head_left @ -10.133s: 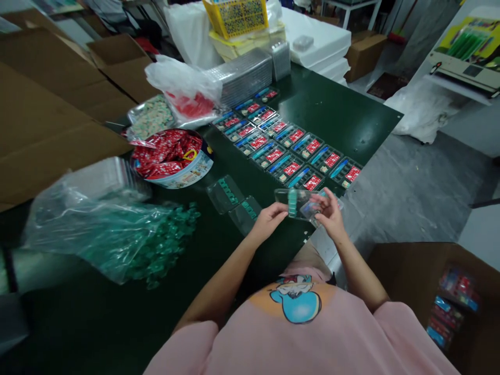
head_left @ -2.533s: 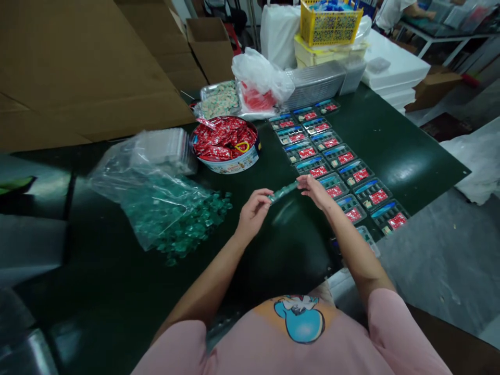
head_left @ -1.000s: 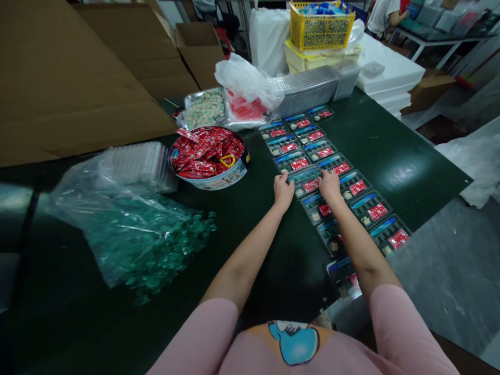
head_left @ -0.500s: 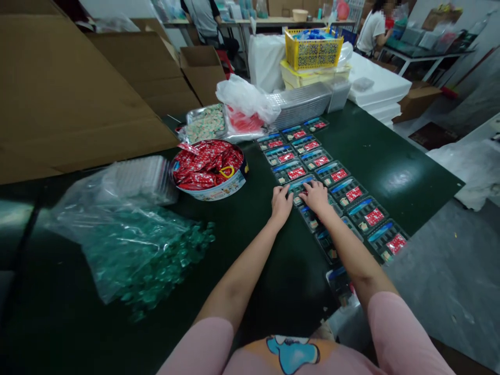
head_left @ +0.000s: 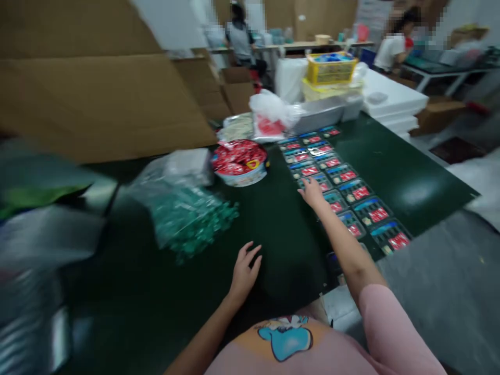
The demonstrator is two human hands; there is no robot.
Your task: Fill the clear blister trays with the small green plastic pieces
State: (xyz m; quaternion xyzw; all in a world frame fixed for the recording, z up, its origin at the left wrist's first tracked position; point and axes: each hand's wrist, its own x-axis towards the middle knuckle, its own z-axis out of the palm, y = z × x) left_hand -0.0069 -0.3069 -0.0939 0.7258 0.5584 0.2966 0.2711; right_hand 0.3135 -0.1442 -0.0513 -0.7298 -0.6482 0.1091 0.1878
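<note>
My left hand is over the dark green table with its fingers spread and nothing in them. Farther forward, my right hand reaches to a clear plastic tray in the left row, fingers apart at its near left edge; whether it touches the tray I cannot tell. Several such trays lie in two rows, each with a blue strip-like piece, a red patterned packet and a small pale piece. A round tin full of red packets stands left of the rows.
A clear bag spills green translucent pieces on the left. Behind the tin are a white plastic bag and stacked clear trays. A large cardboard box walls the far left. Two people sit at tables beyond a yellow basket.
My left hand has left the trays and come back toward my body, its fingers spreading. My right hand stays near the same row; a red packet shows there now. The view has swung left.
</note>
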